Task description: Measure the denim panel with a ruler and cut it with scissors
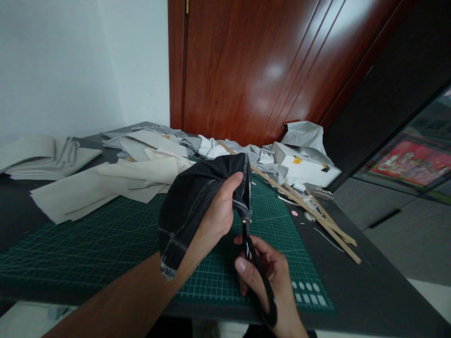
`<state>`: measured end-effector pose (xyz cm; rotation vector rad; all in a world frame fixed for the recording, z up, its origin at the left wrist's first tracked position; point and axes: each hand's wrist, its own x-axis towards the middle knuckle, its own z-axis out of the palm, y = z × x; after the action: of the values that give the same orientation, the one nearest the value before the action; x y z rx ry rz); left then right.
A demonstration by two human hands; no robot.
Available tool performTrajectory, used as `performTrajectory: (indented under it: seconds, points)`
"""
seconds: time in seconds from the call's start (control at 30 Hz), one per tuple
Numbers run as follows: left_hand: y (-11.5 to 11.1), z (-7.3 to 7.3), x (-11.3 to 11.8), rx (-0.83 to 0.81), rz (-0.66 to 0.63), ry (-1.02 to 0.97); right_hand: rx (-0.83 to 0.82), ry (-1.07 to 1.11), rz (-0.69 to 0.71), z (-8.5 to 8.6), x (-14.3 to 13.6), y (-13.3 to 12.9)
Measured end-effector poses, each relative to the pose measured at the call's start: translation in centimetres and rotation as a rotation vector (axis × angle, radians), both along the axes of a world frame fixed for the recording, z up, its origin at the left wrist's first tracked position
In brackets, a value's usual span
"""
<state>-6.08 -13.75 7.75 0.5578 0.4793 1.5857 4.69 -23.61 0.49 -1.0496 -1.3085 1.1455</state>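
Note:
My left hand [225,206] grips a piece of black denim [197,188] with pale stitching and a frayed lower end. The denim drapes over the hand and hangs down along the forearm. In my right hand [271,277] is a pair of black-handled scissors [262,281], pointing away from me. Their blades run up along the right edge of the denim, close against it; how far they are open is hard to make out. Both hands are above a green cutting mat [278,234].
Cream and grey fabric pieces [151,169] lie across the left and back of the dark table [352,286]. Wooden rulers [317,216] and scraps lie at the right. A white box [303,164] stands at the back right, before a wooden door [246,70].

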Motion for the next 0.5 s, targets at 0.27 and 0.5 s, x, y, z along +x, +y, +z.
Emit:
performTrajectory:
  seconds: [0.27,0.5]
  points:
    - [-0.1,0.0,-0.1,-0.001,0.029,0.025,-0.021,0.014,0.007,-0.8,0.2,-0.1]
    - [-0.1,-0.3,0.1,0.01,0.029,0.059,-0.032,0.003,0.003,-1.2,0.3,0.1]
